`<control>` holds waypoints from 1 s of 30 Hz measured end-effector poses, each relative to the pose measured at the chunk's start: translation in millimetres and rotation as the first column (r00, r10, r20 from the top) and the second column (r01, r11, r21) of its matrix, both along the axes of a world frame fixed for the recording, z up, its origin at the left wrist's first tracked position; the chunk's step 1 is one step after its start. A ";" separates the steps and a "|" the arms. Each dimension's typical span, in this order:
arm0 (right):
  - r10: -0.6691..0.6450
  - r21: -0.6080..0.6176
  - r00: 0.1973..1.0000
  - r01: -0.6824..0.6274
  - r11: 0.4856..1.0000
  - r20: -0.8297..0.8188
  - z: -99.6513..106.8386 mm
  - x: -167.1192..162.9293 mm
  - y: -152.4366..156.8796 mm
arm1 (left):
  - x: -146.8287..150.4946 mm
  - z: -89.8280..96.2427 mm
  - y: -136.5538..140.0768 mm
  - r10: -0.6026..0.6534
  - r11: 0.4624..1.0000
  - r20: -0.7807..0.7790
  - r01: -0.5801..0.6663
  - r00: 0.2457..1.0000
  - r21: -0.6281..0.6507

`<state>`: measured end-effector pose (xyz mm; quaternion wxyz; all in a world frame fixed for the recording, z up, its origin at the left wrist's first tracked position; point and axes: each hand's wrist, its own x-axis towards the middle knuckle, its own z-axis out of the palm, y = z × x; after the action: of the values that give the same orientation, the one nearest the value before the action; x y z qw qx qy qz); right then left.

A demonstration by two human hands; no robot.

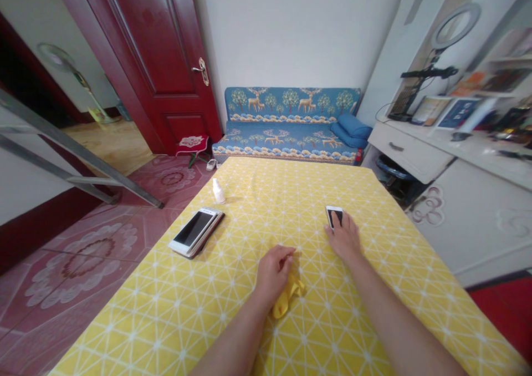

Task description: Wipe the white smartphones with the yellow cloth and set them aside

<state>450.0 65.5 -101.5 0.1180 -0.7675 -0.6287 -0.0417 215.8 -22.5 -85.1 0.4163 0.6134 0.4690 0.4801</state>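
My right hand (344,238) reaches over a small white smartphone (328,214) with a dark screen, on the right part of the table. Its thumb lies by the near left corner and its fingers spread across the phone, gripping it. Near the middle of the table is my left hand (272,270), its fingers curled in and pointing right. Whatever those fingers may hold is hidden. A crumpled yellow cloth (282,305) lies beside and partly behind the left hand, close to its wrist; whether they touch is unclear.
At the table's left edge lie stacked phones, a white one (193,230) on top. A small white spray bottle (218,192) stands behind them. Yellow patterned cloth (291,187) covers the table. Beyond are a blue sofa (286,135), a red door (166,43) and a white cabinet (477,209).
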 end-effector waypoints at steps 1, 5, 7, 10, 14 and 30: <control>0.005 -0.001 1.000 -0.005 1.000 0.002 0.9 3.5 8.4 | 0.1 0.0 0.1 0.001 1.000 0.006 -0.001 1.000 -0.003; 0.019 -0.002 1.000 -0.019 1.000 -0.006 3.3 9.8 34.2 | 0.6 0.0 0.8 0.006 1.000 0.003 -0.006 1.000 -0.018; 0.029 -0.008 0.999 -0.029 1.000 -0.018 5.0 10.4 41.9 | 0.9 0.0 1.1 0.007 1.000 0.008 -0.007 1.000 -0.023; 0.021 -0.016 0.999 -0.022 1.000 -0.045 9.7 7.6 46.3 | 1.3 0.7 1.5 0.007 1.000 0.012 -0.007 1.000 -0.028; -0.003 0.131 0.985 0.026 0.991 -0.173 21.0 -16.5 29.1 | 1.9 3.4 1.4 0.052 0.996 0.131 -0.041 0.990 -0.085; 0.528 0.144 0.739 -0.520 0.842 -0.418 38.4 -127.8 -104.0 | -4.6 5.7 3.1 0.280 0.950 0.418 -0.187 0.864 -0.249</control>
<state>322.2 -38.5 -63.1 0.2709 -0.5474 -0.7749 0.1627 211.2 -19.4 -79.4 0.5112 0.3794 0.4773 0.6057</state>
